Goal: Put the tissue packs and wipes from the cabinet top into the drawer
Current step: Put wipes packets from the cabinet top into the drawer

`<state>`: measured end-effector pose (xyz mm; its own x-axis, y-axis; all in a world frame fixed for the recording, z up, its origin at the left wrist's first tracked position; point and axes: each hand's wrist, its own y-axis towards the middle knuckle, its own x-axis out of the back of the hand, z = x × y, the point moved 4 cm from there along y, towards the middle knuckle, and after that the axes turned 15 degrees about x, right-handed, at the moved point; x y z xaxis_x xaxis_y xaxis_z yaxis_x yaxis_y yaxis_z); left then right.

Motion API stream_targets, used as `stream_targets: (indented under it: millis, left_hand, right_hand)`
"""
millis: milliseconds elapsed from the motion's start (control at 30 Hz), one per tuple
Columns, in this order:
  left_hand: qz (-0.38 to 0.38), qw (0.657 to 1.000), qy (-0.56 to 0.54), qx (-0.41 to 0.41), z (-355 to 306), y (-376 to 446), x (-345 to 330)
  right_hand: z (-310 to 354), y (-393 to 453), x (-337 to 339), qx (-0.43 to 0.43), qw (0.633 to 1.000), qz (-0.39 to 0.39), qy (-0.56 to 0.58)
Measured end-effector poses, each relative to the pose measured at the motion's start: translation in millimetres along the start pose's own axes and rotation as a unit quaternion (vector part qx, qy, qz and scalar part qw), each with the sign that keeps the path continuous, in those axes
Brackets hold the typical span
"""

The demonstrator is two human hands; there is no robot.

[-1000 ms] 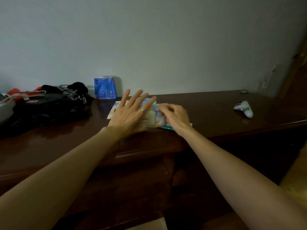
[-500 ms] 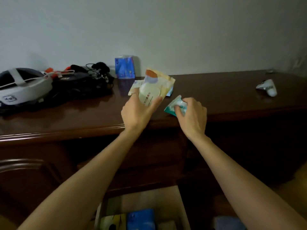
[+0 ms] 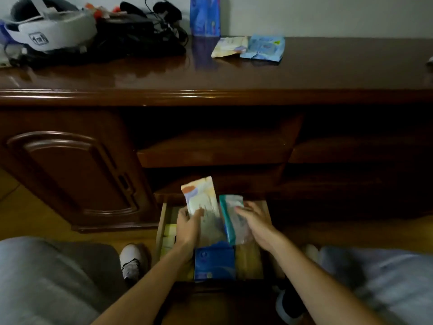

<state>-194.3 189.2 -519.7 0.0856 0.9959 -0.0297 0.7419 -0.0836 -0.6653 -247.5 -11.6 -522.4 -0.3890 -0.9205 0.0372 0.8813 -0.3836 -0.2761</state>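
With the cream wipes pack [image 3: 202,200] gripped in the left hand [image 3: 187,227] and the teal pack [image 3: 232,219] in the right hand [image 3: 254,222] above the crowded drawer [image 3: 161,227], either could be wedged against the blue pack [image 3: 214,263] below.

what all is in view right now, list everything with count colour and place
cream wipes pack: 1, cream and orange, held over the drawer
teal pack: 1, teal and clear, held over the drawer
blue tissue pack: 1, blue, in the drawer
drawer: 1, light wood inside, pulled open, low
cabinet top: 1, dark glossy brown
upright blue pack: 1, blue, by the wall
flat packs: 2, cream and light blue, on top
headset: 1, white, top left
black cables: a tangle, black, beside the headset
left hand: grips the cream pack
right hand: holds the teal pack
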Motion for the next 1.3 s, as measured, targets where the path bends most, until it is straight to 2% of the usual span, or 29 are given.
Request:
stream_targets:
  millis: [67,200,367,633,767,900,967,1067,1300]
  left_hand:
    - [0.029,0.997,-0.028,0.069,28.8,15.4,8.0]
    - [0.027,0.992,-0.035,0.117,55.8,41.8,13.5]
    - [0.060,0.979,-0.113,0.158,73.9,65.1,16.7]
    - [0.045,0.989,-0.018,0.139,80.3,88.1,10.4]
    - [-0.007,0.990,-0.046,0.133,74.7,93.2,5.0]
    - [-0.024,0.994,-0.017,0.106,74.3,96.6,-1.1]
    - [-0.023,0.996,0.018,0.082,76.4,95.1,-7.5]
    - [-0.017,0.996,0.072,0.055,81.9,92.7,-16.6]
    - [-0.012,0.987,0.157,0.026,86.3,87.2,-20.9]
  right_hand:
    - [-32.7,0.6,-18.9,-0.059,0.996,0.071,0.015]
    - [-74.5,7.4,-44.1,-0.110,0.976,0.171,-0.082]
    - [-97.1,26.3,-46.0,-0.128,0.978,0.152,-0.066]
    - [-106.4,57.4,-20.4,-0.124,0.988,0.047,-0.080]
    - [-106.9,66.3,25.9,-0.090,0.980,-0.110,-0.140]
    - [-107.1,64.9,75.2,-0.090,0.942,-0.267,-0.180]
    - [-106.4,60.9,88.5,-0.081,0.926,-0.313,-0.197]
    - [-113.1,56.1,90.9,-0.070,0.921,-0.327,-0.201]
    - [-126.4,77.9,58.4,-0.099,0.946,-0.290,-0.105]
